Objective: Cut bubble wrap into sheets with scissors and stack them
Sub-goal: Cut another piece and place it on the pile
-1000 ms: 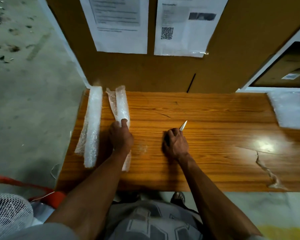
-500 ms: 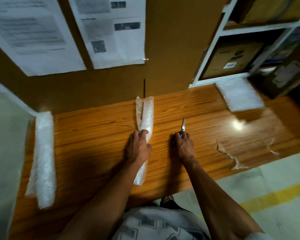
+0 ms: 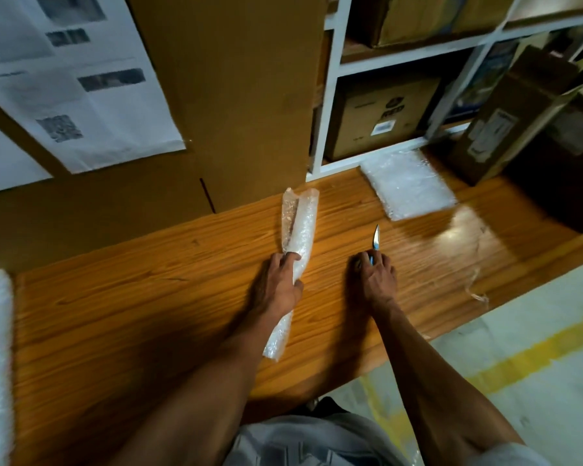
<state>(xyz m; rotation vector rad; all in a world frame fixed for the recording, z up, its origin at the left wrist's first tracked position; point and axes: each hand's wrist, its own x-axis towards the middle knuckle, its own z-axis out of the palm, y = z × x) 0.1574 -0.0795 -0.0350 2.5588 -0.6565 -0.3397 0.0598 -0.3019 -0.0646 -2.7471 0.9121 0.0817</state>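
Where fingers (image 3: 292, 258) curl, seemingly: roll (image 3: 300, 230).

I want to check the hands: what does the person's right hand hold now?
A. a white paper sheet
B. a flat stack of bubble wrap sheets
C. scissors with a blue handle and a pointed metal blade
C: the right hand grips the blue-handled scissors, pointed blade aimed away over the wooden table.

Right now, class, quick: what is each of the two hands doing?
Left hand: grips the rolled bubble wrap on the table.
Right hand: closed on the scissors, blades pointing away.
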